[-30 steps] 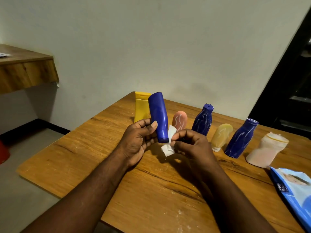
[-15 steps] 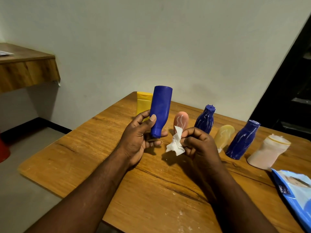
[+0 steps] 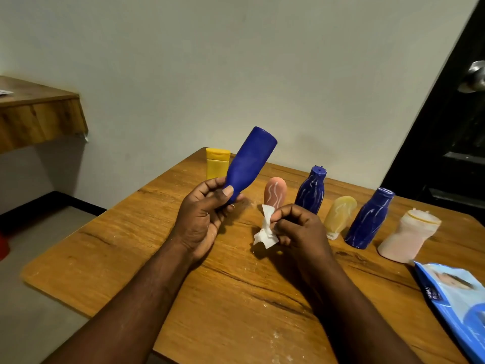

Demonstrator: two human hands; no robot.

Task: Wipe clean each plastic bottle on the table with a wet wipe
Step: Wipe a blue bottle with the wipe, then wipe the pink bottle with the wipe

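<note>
My left hand (image 3: 203, 214) grips a plain blue bottle (image 3: 249, 164) by its narrow end, bottom tilted up and to the right above the table. My right hand (image 3: 299, 229) pinches a crumpled white wet wipe (image 3: 265, 232), a short gap away from the bottle. Behind them on the wooden table (image 3: 236, 298) stand a yellow bottle (image 3: 216, 164), a pink bottle (image 3: 275, 193), a blue bottle with white streaks (image 3: 312, 190), a pale yellow bottle (image 3: 339, 215), a second streaked blue bottle (image 3: 370, 219) and a whitish pink bottle (image 3: 409, 235).
A blue wet wipe pack (image 3: 456, 303) lies at the table's right front edge. A wooden shelf (image 3: 36, 111) juts from the wall at left. A dark door with a knob (image 3: 476, 77) stands to the right. White specks dust the tabletop.
The blue bottle has tipped from nearly upright to leaning right, bottom up. The wipe has come off the bottle, and my right hand has dropped slightly lower and to the right.
</note>
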